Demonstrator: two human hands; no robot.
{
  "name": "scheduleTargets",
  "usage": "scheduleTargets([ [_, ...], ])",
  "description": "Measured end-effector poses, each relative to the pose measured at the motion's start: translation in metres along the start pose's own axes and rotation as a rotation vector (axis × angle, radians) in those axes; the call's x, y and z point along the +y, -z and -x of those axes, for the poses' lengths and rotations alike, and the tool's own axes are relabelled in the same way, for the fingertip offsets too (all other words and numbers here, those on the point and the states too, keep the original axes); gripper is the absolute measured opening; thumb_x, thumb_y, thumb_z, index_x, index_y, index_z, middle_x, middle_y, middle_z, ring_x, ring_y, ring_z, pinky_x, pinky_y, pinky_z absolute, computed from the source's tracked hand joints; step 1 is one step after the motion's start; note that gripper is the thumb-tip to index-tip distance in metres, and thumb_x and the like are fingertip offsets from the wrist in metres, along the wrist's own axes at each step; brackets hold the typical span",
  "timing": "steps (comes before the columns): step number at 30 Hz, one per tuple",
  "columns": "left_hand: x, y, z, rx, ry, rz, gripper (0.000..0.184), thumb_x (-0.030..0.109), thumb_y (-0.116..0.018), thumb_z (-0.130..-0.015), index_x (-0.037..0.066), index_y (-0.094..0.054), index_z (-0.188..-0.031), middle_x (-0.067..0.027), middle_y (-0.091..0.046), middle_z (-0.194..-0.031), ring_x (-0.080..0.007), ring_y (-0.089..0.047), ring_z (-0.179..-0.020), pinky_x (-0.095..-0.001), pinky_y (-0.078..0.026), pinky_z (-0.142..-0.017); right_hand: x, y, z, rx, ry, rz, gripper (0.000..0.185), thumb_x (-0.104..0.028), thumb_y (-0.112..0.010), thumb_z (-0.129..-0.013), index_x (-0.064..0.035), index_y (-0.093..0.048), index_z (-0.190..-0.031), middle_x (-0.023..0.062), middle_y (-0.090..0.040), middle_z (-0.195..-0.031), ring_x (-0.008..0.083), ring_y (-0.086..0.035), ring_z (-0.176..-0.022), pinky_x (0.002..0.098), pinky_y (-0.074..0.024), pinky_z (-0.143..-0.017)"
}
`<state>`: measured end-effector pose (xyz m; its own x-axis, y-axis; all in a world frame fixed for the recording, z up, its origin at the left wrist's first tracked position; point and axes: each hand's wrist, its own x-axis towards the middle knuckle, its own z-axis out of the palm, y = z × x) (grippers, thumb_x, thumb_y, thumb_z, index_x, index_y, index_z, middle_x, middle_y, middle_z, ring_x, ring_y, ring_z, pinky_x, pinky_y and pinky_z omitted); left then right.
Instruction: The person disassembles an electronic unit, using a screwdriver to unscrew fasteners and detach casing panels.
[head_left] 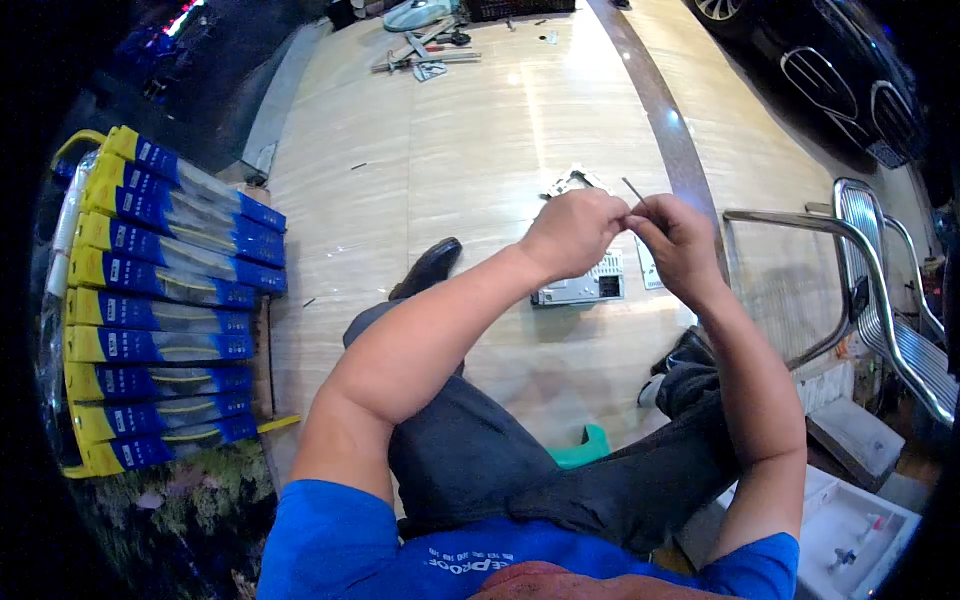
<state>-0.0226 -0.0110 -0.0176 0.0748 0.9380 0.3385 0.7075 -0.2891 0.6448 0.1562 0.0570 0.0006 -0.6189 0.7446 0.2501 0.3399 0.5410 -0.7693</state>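
My left hand [577, 232] and my right hand [678, 240] meet fingertip to fingertip above the floor. The fingers of both are closed in a pinch. A thin dark rod [632, 190] sticks up from between the right fingers. What the left fingertips pinch is too small to make out. Below the hands, a metal box-shaped unit [580, 291] with slots and a dark socket lies on the floor, partly covered by my left hand. A white and black part [577, 181] lies just beyond my left hand. Behind my right hand is a flat white piece [648, 268].
Blue and yellow packages [165, 310] fill a rack at left. Tools [428, 52] lie on the floor [400, 130] at the top. A metal chair [865, 240] and a dark car [840, 70] stand at right. A green object [582, 450] lies between my legs; a white tray [850, 540] is lower right.
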Motion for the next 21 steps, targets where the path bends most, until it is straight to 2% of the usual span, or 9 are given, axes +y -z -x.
scheduleTargets([
  [3,0.001,0.005,0.003,-0.004,0.019,-0.068,0.011,0.013,-0.064,-0.09,0.006,-0.07,-0.095,-0.0158,-0.069,-0.09,-0.0366,-0.066,-0.086,-0.0456,-0.053,-0.078,-0.001,-0.002,0.0,0.008,0.035,0.048,0.014,-0.011,-0.075,-0.087,-0.0004,-0.068,-0.092,0.0152,-0.067,-0.08,0.0245,-0.064,-0.069,0.0345,-0.0502,-0.063],
  [6,-0.01,0.002,0.005,-0.027,-0.011,-0.143,0.011,0.015,-0.064,-0.09,0.008,-0.069,-0.096,-0.0155,-0.069,-0.091,-0.037,-0.066,-0.087,-0.0449,-0.054,-0.077,0.005,-0.005,-0.001,-0.001,0.129,0.142,0.016,-0.016,-0.074,-0.089,-0.0012,-0.069,-0.092,0.0182,-0.067,-0.081,0.0333,-0.064,-0.071,0.0382,-0.0509,-0.064],
  [8,-0.02,-0.003,0.006,-0.001,-0.09,-0.184,0.017,0.021,-0.057,-0.092,0.01,-0.071,-0.091,-0.0135,-0.07,-0.089,-0.0349,-0.069,-0.087,-0.0473,-0.056,-0.074,0.0,-0.005,0.0,-0.063,0.052,0.137,0.017,-0.018,-0.072,-0.09,-0.0017,-0.069,-0.091,0.0189,-0.067,-0.082,0.0357,-0.065,-0.073,0.0399,-0.0512,-0.065],
  [10,-0.02,-0.002,0.006,-0.041,-0.061,-0.221,0.018,0.021,-0.057,-0.092,0.01,-0.071,-0.091,-0.0145,-0.071,-0.092,-0.0345,-0.069,-0.088,-0.0469,-0.056,-0.075,0.011,-0.009,0.0,-0.084,0.09,0.126,0.017,-0.019,-0.072,-0.089,-0.0024,-0.069,-0.092,0.0183,-0.067,-0.082,0.036,-0.066,-0.075,0.0414,-0.0515,-0.067],
  [14,-0.008,0.009,0.003,-0.3,0.162,-0.342,0.018,0.023,-0.063,-0.092,0.007,-0.071,-0.095,-0.0151,-0.071,-0.098,-0.036,-0.068,-0.093,-0.0468,-0.054,-0.081,0.006,-0.011,-0.001,-0.19,0.076,0.269,0.016,-0.017,-0.068,-0.091,-0.0018,-0.067,-0.092,0.0186,-0.067,-0.085,0.0386,-0.065,-0.08,0.0452,-0.0512,-0.071],
  [18,-0.011,0.018,0.005,-0.346,0.235,-0.377,0.02,0.024,-0.065,-0.092,0.005,-0.07,-0.094,-0.0164,-0.071,-0.098,-0.0359,-0.068,-0.093,-0.0478,-0.055,-0.081,0.027,-0.023,-0.004,-0.261,0.014,0.316,0.017,-0.018,-0.066,-0.091,-0.0018,-0.067,-0.093,0.0194,-0.068,-0.085,0.0396,-0.065,-0.079,0.0466,-0.0512,-0.072],
  [20,-0.014,0.019,0.006,-0.471,0.302,-0.425,0.022,0.026,-0.068,-0.091,0.005,-0.071,-0.098,-0.0173,-0.072,-0.099,-0.0351,-0.069,-0.095,-0.0478,-0.055,-0.08,0.041,-0.034,-0.003,-0.288,-0.015,0.331,0.017,-0.019,-0.066,-0.091,-0.002,-0.067,-0.093,0.0197,-0.069,-0.086,0.0396,-0.066,-0.08,0.0467,-0.0515,-0.073],
  [21,-0.014,0.02,0.006,-0.464,0.308,-0.415,0.022,0.026,-0.068,-0.091,0.005,-0.071,-0.098,-0.0173,-0.072,-0.099,-0.0351,-0.069,-0.095,-0.0478,-0.055,-0.08,0.05,-0.042,-0.001,-0.326,-0.065,0.314,0.017,-0.019,-0.066,-0.091,-0.0018,-0.068,-0.093,0.0203,-0.069,-0.086,0.0392,-0.066,-0.081,0.0462,-0.0521,-0.074],
])
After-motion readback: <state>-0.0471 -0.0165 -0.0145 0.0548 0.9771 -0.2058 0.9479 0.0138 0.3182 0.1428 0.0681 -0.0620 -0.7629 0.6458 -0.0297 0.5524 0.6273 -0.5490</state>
